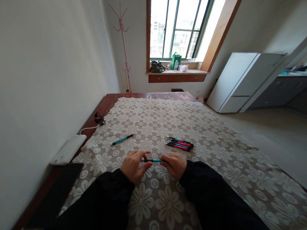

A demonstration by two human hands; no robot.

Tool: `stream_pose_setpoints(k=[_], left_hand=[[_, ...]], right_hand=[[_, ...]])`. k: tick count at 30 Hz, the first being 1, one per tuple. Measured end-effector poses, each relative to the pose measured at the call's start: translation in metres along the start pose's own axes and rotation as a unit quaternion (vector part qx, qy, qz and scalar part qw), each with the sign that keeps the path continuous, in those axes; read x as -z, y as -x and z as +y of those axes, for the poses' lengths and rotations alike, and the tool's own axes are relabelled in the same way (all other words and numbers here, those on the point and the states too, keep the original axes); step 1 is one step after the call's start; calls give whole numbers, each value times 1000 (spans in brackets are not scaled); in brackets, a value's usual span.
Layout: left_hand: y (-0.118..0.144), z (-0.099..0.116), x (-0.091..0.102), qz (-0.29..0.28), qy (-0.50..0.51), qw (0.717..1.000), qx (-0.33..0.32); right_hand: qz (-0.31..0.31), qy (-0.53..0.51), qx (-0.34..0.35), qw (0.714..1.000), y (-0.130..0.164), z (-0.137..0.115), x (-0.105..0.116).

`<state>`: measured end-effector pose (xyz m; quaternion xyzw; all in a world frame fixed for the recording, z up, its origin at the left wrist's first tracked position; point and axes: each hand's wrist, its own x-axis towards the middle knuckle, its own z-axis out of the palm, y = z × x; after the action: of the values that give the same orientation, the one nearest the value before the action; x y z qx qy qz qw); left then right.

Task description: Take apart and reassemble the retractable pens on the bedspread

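Observation:
My right hand point(174, 164) pinches one end of a blue and black pen point(156, 160), held level above the flowered cloth. At the pen's dark left end is my left hand point(136, 165), its thumb and forefinger spread apart around that end; whether another finger touches it I cannot tell. Farther left on the cloth lies a single blue and black pen point(122, 139), slanted. Beyond my right hand, several pens point(179, 143), red with black and blue with black, rest side by side in a small group.
A flowered tablecloth point(168, 203) covers most of the dark wooden table. Along its left edge are a white power strip point(69, 149), a black cable point(99, 118) and a flat black panel point(56, 194). A wall borders the left; a white refrigerator point(235, 81) stands beyond, right.

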<state>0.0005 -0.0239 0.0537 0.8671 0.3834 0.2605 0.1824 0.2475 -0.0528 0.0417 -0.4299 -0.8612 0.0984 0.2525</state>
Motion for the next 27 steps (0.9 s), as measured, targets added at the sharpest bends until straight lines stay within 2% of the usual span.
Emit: stream_pose_setpoints(k=[5,9,15,19,21,23,27], left_hand=[[0,2,1,-14,-12,1000,-2],[0,3,2,2,-4,1000,-4],[-1,1,1,-3,-2,1000,-2],[-1,2,0,-30,-27,999,-1],[0,3,0,-21,-16,1000,1],[0,3,0,-8,-7,1000,-9],[0,2,0,-28,-32,999,-26]], right_hand=[[-15,-3,1,1000,0,0,0],[-8,-6,-3,1000,-1,0,1],[3,-7,9,1000,-1,0,0],[-6,-4,14,1000,-1,2,-1],[-5,-6,11,1000,0,2,-2],[-5,-7,7,1000,0,2,-2],[-9,-8,10,1000,-1,1,0]])
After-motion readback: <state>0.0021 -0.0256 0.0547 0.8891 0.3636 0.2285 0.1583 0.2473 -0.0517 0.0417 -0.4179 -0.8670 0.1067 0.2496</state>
